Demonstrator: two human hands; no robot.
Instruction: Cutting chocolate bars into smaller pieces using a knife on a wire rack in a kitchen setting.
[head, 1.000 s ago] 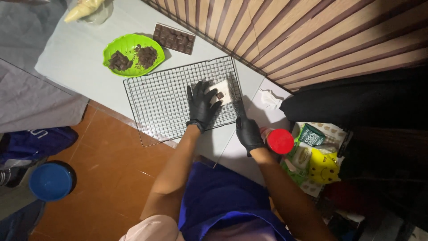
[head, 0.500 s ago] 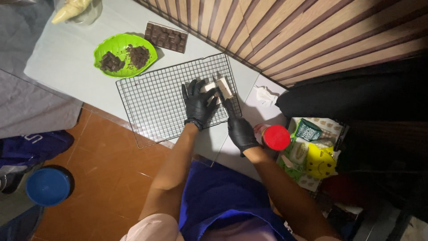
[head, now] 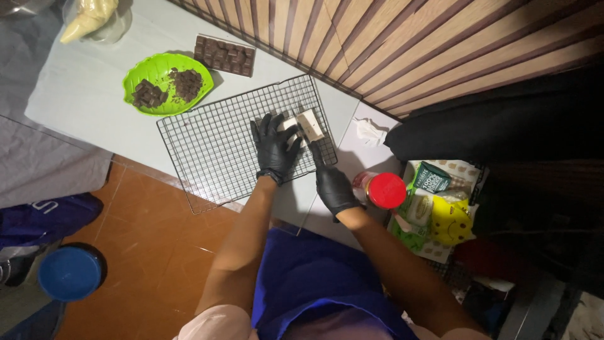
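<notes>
Packages sit well right of the wire rack (head: 226, 145): a red-lidded jar (head: 384, 190) just beside the right hand (head: 335, 187), then a green pouch (head: 430, 178) and a yellow round-faced pack (head: 450, 221) beyond the jar, piled on a patterned bag. Left of the rack, a green leaf-shaped bowl (head: 165, 84) holds dark chunks; a brown moulded chocolate slab (head: 224, 55) lies just past the bowl.

Left hand (head: 275, 146), black-gloved, fingers spread flat, presses on the rack's right end and touches a pale block (head: 301, 124). Right hand, also black-gloved, is closed around a thin dark tool whose far end meets the block; tool type cannot be told.

Block: whitish, rectangular, resting on the rack's far right corner. Rack lies on the pale bench (head: 82, 94).
</notes>
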